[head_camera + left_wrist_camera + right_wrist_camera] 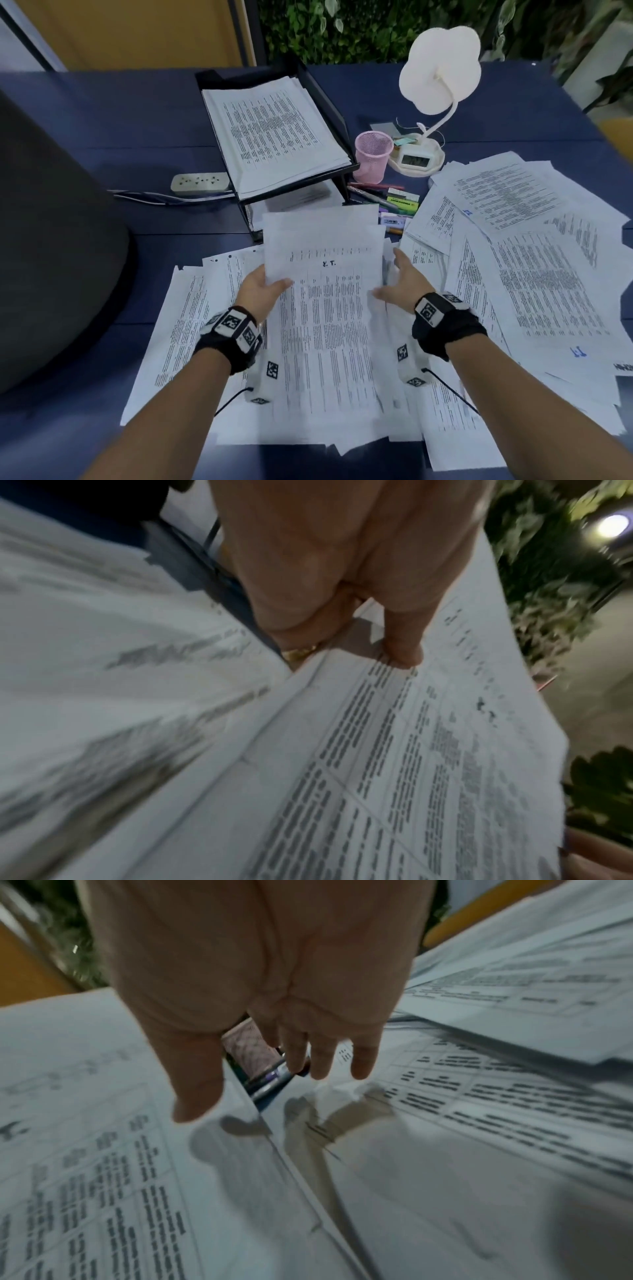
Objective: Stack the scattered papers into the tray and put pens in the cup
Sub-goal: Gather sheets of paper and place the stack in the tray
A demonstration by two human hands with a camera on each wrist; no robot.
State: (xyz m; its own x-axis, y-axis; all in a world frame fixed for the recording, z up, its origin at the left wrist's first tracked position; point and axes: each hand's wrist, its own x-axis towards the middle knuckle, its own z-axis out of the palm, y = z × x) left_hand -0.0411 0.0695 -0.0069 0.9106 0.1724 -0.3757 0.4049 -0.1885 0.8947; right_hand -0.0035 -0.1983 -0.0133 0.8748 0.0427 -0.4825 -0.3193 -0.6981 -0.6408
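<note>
- The left hand pinches a sheaf of papers, thumb on top; the left wrist view shows the fingers curled beneath.
- The right hand is spread loose beside the sheaf.
- The tray already holds sheets; pens lie by the pink cup.
- More papers cover the worktop.

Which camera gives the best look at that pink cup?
The head view: the pink cup stands whole beside the tray. The right wrist view catches only a blurred sliver of it behind the fingers. The left wrist view misses it.
</note>
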